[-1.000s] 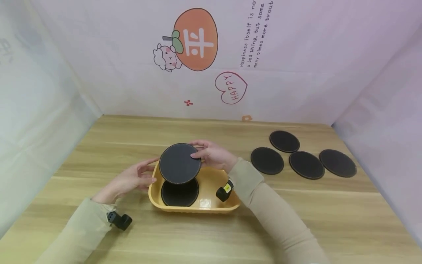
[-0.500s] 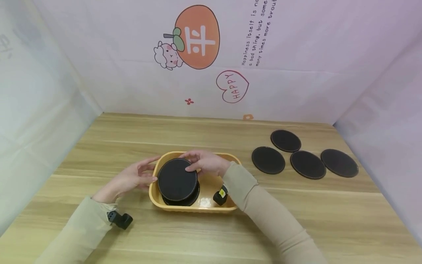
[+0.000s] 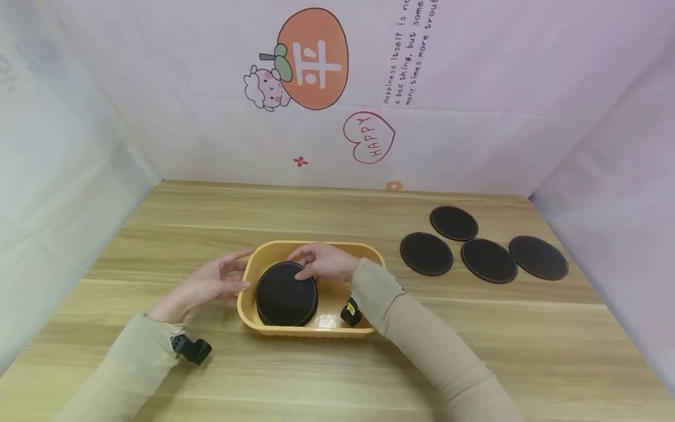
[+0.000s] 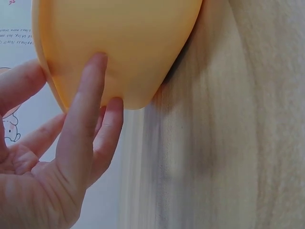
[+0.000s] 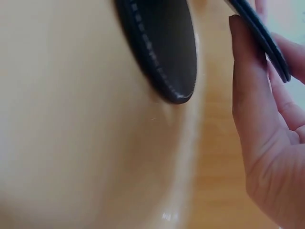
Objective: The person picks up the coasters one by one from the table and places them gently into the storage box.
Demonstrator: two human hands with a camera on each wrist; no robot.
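In the head view, a yellow plastic basket (image 3: pixel 337 332) stands on the table. My right hand (image 3: pixel 327 262) reaches inside and pinches a round black coaster (image 3: pixel 285 296) with a stitched edge, thumb on top and fingers beneath. Under it, nearly covered from above, lies another black coaster (image 5: pixel 169 52), whose rim shows in the right wrist view. The held coaster (image 5: pixel 262 40) appears edge-on there, tilted and apart from the lower one. My left hand (image 3: pixel 211 281) touches the basket's left end. Its fairly straight fingers meet the outer wall (image 4: pixel 133 43) in the left wrist view.
Several more black coasters (image 3: pixel 489 261) lie flat on the wooden table (image 3: pixel 211 381) to the right of the basket. White printed cloth (image 3: pixel 448 135) closes off the back and both sides.
The right hand has lowered its coaster into the basket, toward the viewer and over the lower coaster, now almost aligned with it. The left hand has stayed at the basket's end.
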